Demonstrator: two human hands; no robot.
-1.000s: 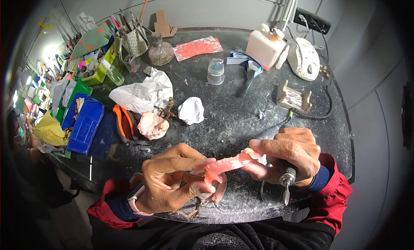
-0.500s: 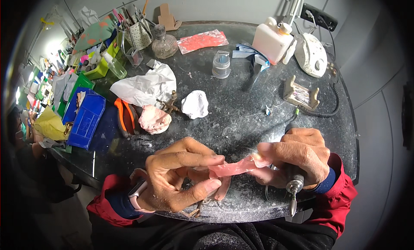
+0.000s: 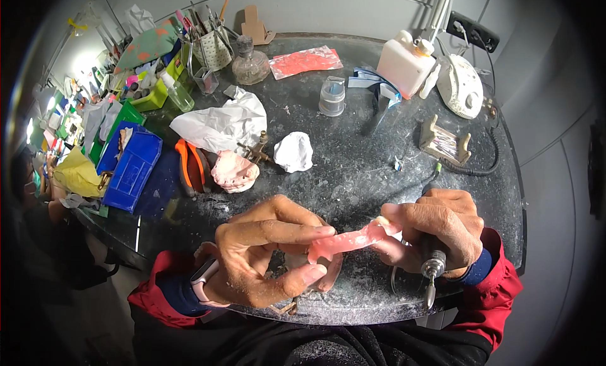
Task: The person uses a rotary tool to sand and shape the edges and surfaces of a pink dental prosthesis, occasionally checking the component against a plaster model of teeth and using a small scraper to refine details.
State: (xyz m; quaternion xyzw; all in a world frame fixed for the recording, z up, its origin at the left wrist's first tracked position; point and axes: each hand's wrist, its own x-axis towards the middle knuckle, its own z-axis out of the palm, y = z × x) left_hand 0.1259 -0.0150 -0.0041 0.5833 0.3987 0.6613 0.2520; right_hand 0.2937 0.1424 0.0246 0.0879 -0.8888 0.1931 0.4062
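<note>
We are pinching a pink denture plate [image 3: 344,243] between both hands over the dusty table's [image 3: 353,170] near edge, left hand [image 3: 265,252] closed on one end, right hand [image 3: 435,230] on the other while also gripping a rotary handpiece [image 3: 431,271]. It is looking light, stiff and brittle, so we are holding it best by the thicker rim.

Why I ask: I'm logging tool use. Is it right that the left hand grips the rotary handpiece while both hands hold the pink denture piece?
Not quite: the head view shows the rotary handpiece in the right hand, not the left hand. Both hands do hold the pink denture piece.
</note>
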